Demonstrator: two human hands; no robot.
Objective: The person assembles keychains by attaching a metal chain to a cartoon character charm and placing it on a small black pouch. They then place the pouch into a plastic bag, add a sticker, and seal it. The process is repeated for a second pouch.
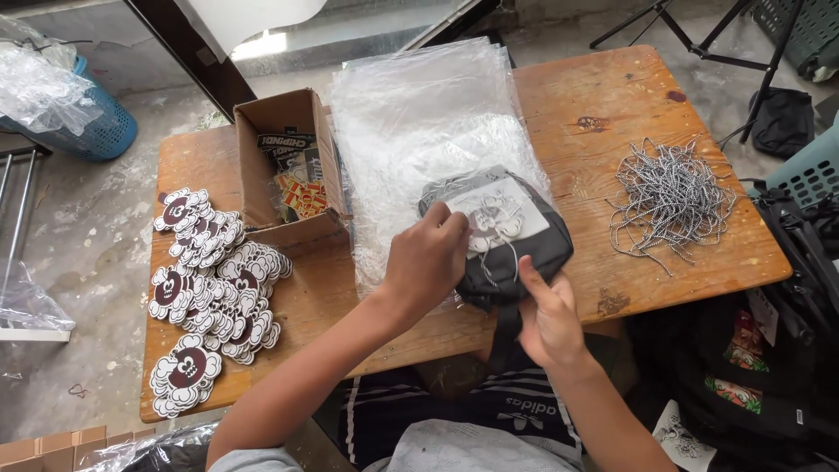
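the small dark grey pouch (524, 249) sits at the near edge of the wooden worktop (612, 96), lying on the lower end of a stack of clear plastic bags (419, 114), and both hands are on it. the left hand (428, 262) comes in from the left with its fingers (454, 223) pinched at the pale card with cord (498, 214) that lies on top of the pouch; the right hand (551, 319) cups the pouch from below, thumb up along its front and the other fingers closed round its underside. the pouch looks like soft fabric, light, sagging where it isn't held, so i'd judge it needs a hand under its body as the right one gives it, not a grip on one corner. the card looks thin and easily bent, best taken by an edge. the plastic bags under it look slick and would slide or lift with it. to the left an open cardboard box (284, 166) holds printed cards, and beside that lie heaps of flower-shaped stickers (210, 288). to the right, well apart, is a tangle of black-and-white cords (669, 197). a strap of the pouch hangs off the worktop edge toward the lap.
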